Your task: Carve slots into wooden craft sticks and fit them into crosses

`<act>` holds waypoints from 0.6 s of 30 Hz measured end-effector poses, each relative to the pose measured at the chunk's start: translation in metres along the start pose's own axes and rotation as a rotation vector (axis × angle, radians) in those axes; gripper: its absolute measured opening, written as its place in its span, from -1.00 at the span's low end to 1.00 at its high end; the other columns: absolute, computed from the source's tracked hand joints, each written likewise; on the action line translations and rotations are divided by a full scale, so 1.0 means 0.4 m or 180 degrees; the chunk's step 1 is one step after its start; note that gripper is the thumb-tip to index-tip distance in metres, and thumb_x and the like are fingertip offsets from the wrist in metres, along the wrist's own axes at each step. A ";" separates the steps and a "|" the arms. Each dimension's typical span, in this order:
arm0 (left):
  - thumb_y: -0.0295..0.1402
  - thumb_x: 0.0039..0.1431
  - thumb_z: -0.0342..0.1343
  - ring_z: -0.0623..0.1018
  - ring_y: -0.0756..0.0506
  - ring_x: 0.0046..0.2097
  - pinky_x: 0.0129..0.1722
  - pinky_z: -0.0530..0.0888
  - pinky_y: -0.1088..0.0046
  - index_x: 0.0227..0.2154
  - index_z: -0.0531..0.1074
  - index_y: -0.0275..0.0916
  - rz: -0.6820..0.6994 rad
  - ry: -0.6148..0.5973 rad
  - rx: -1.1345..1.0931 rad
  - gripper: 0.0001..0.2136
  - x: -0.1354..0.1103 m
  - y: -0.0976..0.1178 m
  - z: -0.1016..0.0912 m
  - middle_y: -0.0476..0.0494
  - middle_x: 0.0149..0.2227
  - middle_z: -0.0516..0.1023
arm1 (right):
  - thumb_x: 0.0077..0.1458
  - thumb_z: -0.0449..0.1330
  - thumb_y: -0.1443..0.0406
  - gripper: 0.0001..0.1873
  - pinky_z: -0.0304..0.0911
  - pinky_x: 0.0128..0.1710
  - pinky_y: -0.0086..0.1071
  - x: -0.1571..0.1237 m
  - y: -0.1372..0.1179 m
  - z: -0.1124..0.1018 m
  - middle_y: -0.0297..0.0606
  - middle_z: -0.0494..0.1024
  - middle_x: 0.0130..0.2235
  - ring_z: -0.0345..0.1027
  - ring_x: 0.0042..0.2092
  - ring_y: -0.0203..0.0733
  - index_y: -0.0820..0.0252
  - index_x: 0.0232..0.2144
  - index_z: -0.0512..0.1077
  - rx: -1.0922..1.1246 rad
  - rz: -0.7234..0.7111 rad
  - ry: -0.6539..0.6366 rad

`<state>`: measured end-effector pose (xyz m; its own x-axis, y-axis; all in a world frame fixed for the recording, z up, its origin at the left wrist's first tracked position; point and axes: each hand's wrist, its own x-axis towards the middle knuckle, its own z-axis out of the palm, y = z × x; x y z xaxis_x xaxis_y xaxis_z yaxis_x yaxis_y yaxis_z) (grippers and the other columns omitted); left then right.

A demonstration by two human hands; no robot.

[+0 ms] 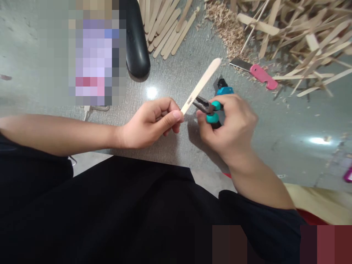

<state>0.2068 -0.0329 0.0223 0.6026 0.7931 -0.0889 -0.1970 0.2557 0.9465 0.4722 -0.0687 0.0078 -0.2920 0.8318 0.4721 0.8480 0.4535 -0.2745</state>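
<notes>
My left hand (pixel 154 123) pinches the near end of a flat wooden stick (pixel 202 84), which points up and to the right over the grey floor. My right hand (pixel 231 126) is wrapped round small pliers with teal handles (pixel 210 108). The dark jaws of the pliers touch the stick close to my left fingertips. Both forearms come out of dark sleeves above my dark lap.
A neat row of wooden sticks (pixel 166 25) lies at the top centre beside a black shoe (pixel 136 40). A loose heap of sticks and shavings (pixel 297 36) fills the top right. A pink-handled blade (pixel 257 72) lies near that heap.
</notes>
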 end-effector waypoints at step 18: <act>0.16 0.49 0.43 0.58 0.03 -0.42 -0.40 0.56 0.47 -0.32 0.49 -0.18 0.0100 -0.0331 0.0021 -0.48 -0.002 -0.003 0.001 -0.07 -0.39 0.65 | 0.36 0.29 0.15 -0.90 0.33 -0.32 -0.12 -0.011 -0.062 0.025 -0.29 0.61 -0.36 0.49 -0.36 -0.02 -0.06 -0.15 0.45 0.0323 0.0348 -0.0161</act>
<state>0.2069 -0.0342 0.0213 0.6732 0.7390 -0.0267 -0.2123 0.2277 0.9503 0.4480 -0.0802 0.0040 -0.2246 0.8918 0.3927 0.8276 0.3873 -0.4063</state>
